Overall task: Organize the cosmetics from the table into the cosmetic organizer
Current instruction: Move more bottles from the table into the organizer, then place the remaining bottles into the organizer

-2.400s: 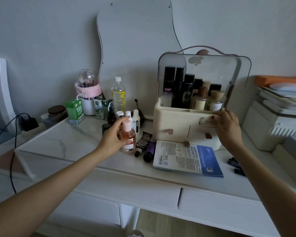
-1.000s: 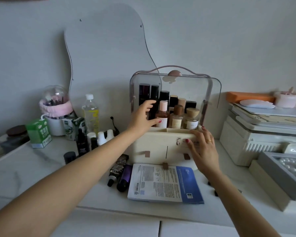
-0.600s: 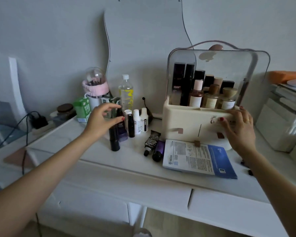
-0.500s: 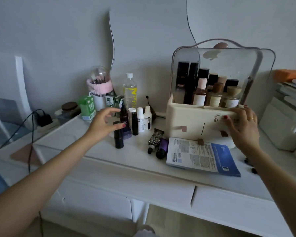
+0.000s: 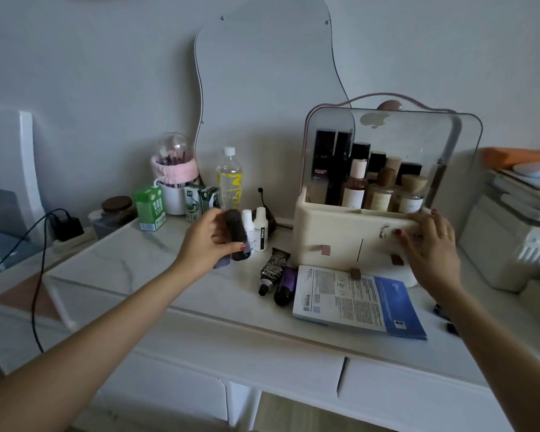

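Note:
The cream cosmetic organizer [image 5: 331, 232] stands on the white table [image 5: 131, 263] with its clear lid raised, and several bottles stand inside, among them a pink-capped bottle [image 5: 354, 185]. My right hand [image 5: 430, 247] rests on the organizer's front right corner. My left hand [image 5: 208, 241] grips a dark cylindrical bottle [image 5: 235, 233] and a second small dark bottle beside it, just above the table. Two small white bottles [image 5: 256, 227] stand right of that hand. A black-and-white tube [image 5: 270, 269] and a purple tube [image 5: 286, 285] lie in front of the organizer.
A blue-and-white sachet pack [image 5: 356, 300] lies at the organizer's foot. At the back stand a water bottle [image 5: 229, 179], green cartons [image 5: 150, 207], a brush cup [image 5: 173, 182] and a dark-lidded jar [image 5: 116, 210]. White boxes [image 5: 512, 232] are stacked on the right.
My left hand placed the pink-capped bottle in the organizer, came back left to the bottle group and closed round the dark bottles. My right hand stayed on the organizer.

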